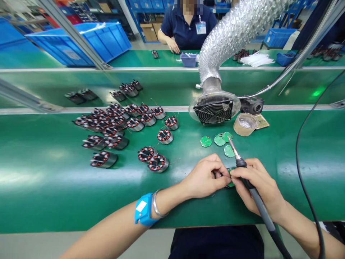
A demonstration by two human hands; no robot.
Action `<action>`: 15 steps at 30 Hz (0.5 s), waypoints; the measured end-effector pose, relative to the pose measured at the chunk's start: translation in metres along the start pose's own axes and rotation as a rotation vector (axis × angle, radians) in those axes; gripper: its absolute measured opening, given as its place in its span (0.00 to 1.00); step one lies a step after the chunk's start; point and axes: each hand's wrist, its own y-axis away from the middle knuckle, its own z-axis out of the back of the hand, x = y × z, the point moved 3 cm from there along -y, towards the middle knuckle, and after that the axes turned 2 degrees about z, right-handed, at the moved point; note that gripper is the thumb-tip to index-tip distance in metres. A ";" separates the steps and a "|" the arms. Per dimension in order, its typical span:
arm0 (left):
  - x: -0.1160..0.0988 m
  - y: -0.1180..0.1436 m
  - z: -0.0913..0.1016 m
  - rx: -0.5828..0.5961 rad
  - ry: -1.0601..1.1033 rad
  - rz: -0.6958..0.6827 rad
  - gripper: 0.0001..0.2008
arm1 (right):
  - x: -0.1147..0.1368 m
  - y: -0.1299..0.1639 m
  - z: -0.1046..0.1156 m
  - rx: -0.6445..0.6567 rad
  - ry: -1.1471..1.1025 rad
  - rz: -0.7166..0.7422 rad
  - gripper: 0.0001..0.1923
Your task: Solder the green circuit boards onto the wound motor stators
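Green table [54, 172], many wound stators [104, 159] waiting.
Left hand [206, 176] and right hand [258, 185] pinch one board [231, 184]; right fingers also clamp the iron [244, 169]; four boards [206, 141] lie unfitted.

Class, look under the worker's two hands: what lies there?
A green round board peeks out between the left hand and right hand; most of it, and anything beneath, is covered by fingers.
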 end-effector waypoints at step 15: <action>-0.007 0.001 -0.005 -0.031 -0.139 0.032 0.04 | 0.025 0.013 0.047 0.084 0.088 -0.121 0.22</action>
